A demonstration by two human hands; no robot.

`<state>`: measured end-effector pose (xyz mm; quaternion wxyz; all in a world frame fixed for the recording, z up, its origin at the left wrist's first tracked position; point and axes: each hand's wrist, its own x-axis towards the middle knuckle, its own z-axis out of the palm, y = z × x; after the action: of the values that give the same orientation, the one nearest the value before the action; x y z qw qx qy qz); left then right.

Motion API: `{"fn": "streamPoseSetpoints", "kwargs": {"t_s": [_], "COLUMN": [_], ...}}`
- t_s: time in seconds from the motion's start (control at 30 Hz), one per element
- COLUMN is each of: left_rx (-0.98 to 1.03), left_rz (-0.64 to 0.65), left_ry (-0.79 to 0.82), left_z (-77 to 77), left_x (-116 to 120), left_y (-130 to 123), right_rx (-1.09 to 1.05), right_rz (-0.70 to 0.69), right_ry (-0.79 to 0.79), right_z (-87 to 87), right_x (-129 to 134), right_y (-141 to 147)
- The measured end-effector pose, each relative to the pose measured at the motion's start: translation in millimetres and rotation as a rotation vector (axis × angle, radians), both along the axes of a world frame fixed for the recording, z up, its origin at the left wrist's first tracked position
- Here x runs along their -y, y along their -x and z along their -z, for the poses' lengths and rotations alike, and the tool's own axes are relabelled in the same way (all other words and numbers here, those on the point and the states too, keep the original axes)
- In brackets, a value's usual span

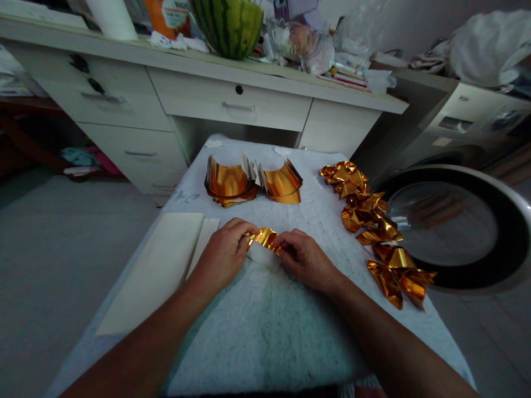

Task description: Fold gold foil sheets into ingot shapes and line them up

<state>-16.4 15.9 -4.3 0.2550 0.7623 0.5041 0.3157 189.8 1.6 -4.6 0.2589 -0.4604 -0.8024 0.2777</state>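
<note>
Between my two hands, near the middle of the cloth-covered table, is a piece of gold foil paper [265, 237] with a pale underside showing below it. My left hand [229, 243] pinches its left end, and my right hand [305, 257] pinches its right end. Beyond them lie two curved stacks of gold foil sheets, one on the left [230, 179] and one on the right [282, 182]. Several folded gold foil pieces [365, 213] run down the table's right side, the closest one [400, 276] lying beyond my right forearm.
White paper sheets [161, 265] lie at the table's left. Behind stands a white desk with drawers [232, 99], bearing a cut watermelon [228, 25] and plastic-wrapped items. At the right, a washing machine's round door [452, 221] hangs open beside the table edge.
</note>
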Motion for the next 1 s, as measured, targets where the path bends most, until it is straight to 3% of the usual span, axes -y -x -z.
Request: {"fn": "streamPoseSetpoints", "kwargs": {"t_s": [0.37,0.67,1.0], "left_rx": [-0.331,-0.312,-0.261], "left_rz": [0.011,0.139,0.207], "left_ry": [-0.142,-0.09,-0.035], "left_z": [12.6,12.0,5.5], "left_x": [-2.9,1.7,6.0], "left_y": [-1.3,-1.9,-0.8], "right_rx": [0.166,0.121,0.203], "right_rz": [-0.039,-0.156,-0.184], "right_ry": [-0.084,-0.073,-0.047], "right_z": [-0.7,-4.7,-5.9], "right_x": [-0.1,3.4,8.6], "right_y": [1.1,-3.0,-5.8]}}
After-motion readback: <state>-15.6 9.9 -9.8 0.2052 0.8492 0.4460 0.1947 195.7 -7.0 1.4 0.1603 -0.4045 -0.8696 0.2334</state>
